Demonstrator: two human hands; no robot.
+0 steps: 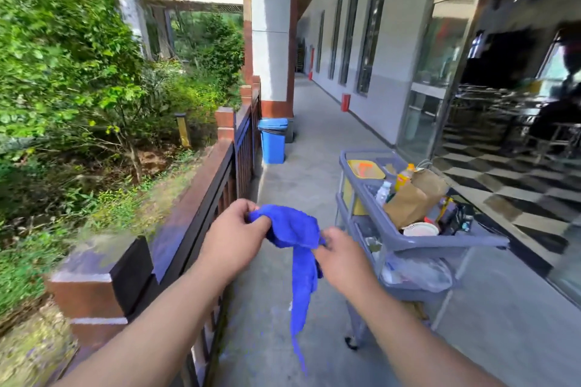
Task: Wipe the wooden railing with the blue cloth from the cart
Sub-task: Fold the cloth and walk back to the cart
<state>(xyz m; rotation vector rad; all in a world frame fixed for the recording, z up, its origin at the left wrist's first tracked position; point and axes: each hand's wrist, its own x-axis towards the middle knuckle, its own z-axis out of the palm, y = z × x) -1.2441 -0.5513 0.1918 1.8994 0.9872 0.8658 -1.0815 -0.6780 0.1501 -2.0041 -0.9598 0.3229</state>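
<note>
A blue cloth [295, 229] hangs between both my hands above the walkway, one long end trailing down. My left hand [232, 236] pinches its upper left corner, and my right hand [341, 256] grips its right edge. The wooden railing [201, 179], brown with dark bars and a flat top rail, runs along the left from near my left arm toward the far pillar. A grey cart [440, 242] stands just right of my right hand.
The cart carries a brown paper bag [412, 201], bottles, a yellow tray and a plate. A blue bin [273, 140] stands by the railing ahead, beside a white pillar [272, 28]. Bushes lie beyond the railing; glass doors line the right side.
</note>
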